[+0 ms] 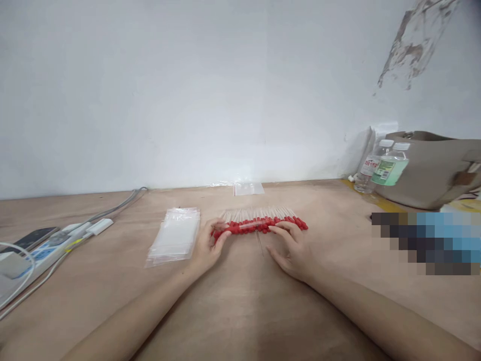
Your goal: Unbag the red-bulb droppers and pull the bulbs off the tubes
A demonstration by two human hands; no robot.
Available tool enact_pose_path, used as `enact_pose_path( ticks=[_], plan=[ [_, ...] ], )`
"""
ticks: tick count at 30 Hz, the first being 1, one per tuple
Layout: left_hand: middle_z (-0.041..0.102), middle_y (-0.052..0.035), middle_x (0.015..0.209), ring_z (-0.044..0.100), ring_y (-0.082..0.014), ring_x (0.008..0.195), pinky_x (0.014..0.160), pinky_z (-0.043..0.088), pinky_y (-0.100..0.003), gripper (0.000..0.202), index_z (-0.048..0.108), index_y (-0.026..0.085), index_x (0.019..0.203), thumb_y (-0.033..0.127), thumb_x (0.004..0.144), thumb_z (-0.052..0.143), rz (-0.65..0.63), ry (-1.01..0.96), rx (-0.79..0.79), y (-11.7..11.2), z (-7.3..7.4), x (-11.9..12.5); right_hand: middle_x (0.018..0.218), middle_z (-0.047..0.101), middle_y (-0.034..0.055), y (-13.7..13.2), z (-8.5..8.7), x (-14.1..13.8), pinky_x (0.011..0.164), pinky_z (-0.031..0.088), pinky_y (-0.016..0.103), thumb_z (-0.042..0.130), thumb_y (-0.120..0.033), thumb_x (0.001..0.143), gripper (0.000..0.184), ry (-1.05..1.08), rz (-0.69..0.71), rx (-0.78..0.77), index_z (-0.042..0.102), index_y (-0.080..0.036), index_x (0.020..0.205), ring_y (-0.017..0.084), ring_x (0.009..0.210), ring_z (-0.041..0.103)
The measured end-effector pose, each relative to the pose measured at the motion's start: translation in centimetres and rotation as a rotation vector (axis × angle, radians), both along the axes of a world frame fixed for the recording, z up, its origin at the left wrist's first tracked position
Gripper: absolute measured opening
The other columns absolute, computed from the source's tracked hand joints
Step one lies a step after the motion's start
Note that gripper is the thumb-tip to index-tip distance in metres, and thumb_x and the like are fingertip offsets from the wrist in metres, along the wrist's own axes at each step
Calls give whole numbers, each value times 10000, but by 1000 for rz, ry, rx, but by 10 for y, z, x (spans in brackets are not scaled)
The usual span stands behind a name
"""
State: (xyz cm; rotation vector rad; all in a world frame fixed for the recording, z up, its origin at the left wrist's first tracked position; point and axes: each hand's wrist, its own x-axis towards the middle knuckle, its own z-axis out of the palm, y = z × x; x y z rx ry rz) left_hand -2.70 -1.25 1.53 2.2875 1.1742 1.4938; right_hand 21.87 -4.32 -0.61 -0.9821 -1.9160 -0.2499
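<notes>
Pale thin sticks with red ends point(296, 221) lie side by side in a wide row on the wooden table, red ends toward me. Across the front of the row runs a short bar with red ends and a paler, see-through middle point(252, 225); its exact kind is blurred. My left hand point(209, 245) closes its thumb and fingers around the bar's left end. My right hand point(295, 250) has its thumb spread away from curved fingers, whose tips touch or nearly touch the red ends at the right. A thin dark line, perhaps a stick or table seam, shows between the hands.
A stack of clear zip bags point(176, 233) lies left of my left hand; another clear bag point(248, 188) is by the wall. Far left are a power strip point(43, 255), cables and a phone point(32, 239). Two bottles point(391, 165) and a grey-brown bag point(432, 173) stand at right.
</notes>
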Motion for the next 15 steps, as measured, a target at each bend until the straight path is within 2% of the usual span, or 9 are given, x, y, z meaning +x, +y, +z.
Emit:
enact_pose_path(
  ticks=[4, 9, 12, 15],
  plan=[
    [622, -25, 881, 603, -141, 827, 771, 475, -285, 222, 462, 203, 1017, 217, 809, 538, -157, 48, -78, -19, -12, 2, 1136, 503, 111, -1, 3, 0, 863, 387, 409, 553, -310, 771, 483, -95, 44, 93, 439, -212, 1230, 238, 1051, 460],
    [640, -32, 886, 609, -145, 836, 778, 481, -282, 171, 503, 193, 982, 203, 814, 536, -210, 137, -54, -29, -12, 11, 903, 617, 58, -1, 2, -3, 832, 341, 402, 556, -347, 790, 341, -261, 153, 32, 550, -215, 1104, 206, 917, 502],
    [647, -37, 870, 611, -150, 824, 756, 487, -281, 117, 527, 183, 930, 215, 818, 533, -198, 158, -34, -30, -9, 13, 787, 619, 41, 0, 1, -6, 846, 302, 405, 542, -354, 805, 286, -293, 163, 3, 587, -209, 1047, 184, 839, 499],
    [642, -40, 872, 606, -147, 822, 758, 485, -281, 137, 529, 178, 957, 211, 823, 522, -212, 173, 0, -30, -8, 13, 694, 591, 18, 1, 0, -9, 819, 295, 375, 514, -290, 829, 184, -283, 158, -3, 622, -217, 960, 155, 755, 471]
  ],
)
